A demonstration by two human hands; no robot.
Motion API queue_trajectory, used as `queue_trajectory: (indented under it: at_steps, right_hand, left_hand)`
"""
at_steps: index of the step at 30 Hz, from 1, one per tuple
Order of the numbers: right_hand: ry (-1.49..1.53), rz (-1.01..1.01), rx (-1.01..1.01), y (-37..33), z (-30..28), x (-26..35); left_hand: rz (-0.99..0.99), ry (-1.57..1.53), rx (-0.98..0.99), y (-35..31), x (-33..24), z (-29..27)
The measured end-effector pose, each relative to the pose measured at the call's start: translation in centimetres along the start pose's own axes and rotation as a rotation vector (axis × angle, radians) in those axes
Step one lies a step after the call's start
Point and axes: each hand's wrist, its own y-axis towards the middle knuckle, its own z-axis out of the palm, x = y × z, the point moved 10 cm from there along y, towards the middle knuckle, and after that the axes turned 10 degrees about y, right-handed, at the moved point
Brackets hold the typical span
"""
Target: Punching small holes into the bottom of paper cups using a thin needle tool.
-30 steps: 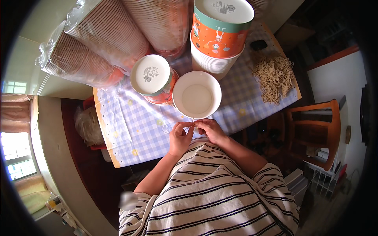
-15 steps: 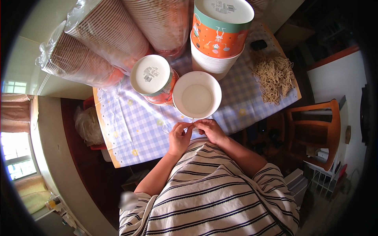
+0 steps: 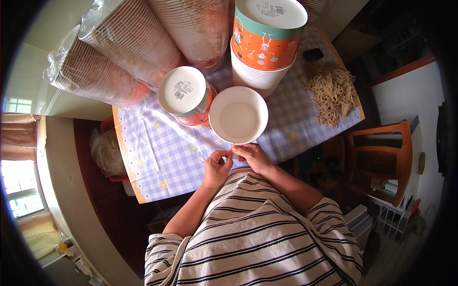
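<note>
- Nearest the body, the left hand [image 3: 217, 167] and the right hand [image 3: 253, 156] are brought together at the worktop [image 3: 157, 157] edge, fingertips meeting.
- Something small and pale is pinched between them; its kind cannot be told, and both hands are seen closed on it.
- The step in hand is judged to be fine fingerwork on that small piece, right under the rim of the open white cup [image 3: 238, 115]; steady fingertips would be called for next.
- The cup is stood upright, mouth up, just beyond the fingertips and almost touched by them.
- To its left an upturned cup [image 3: 183, 92] is seen, white base showing.
- Further back, a stack of orange cups [image 3: 265, 43] is stood.
- A heap of dry noodles [image 3: 330, 90] is laid to the far right.
- At the far edge, bagged cup sleeves [image 3: 119, 52] are piled.
</note>
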Motion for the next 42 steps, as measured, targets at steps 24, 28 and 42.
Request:
queue_trajectory:
  at_steps: [24,28,42]
  right_hand:
    - [-0.238,-0.244,-0.160,0.1,-1.7,0.8]
    - [-0.164,-0.159,-0.076,0.2,-0.8,0.4]
    - [-0.262,-0.186,-0.100,0.0,-1.0,1.0]
  left_hand:
    - [-0.195,-0.489,0.055,0.5,3.5,1.3]
    - [-0.195,-0.501,0.060,0.5,3.5,1.3]
    - [-0.206,-0.487,0.095,0.5,4.0,1.2]
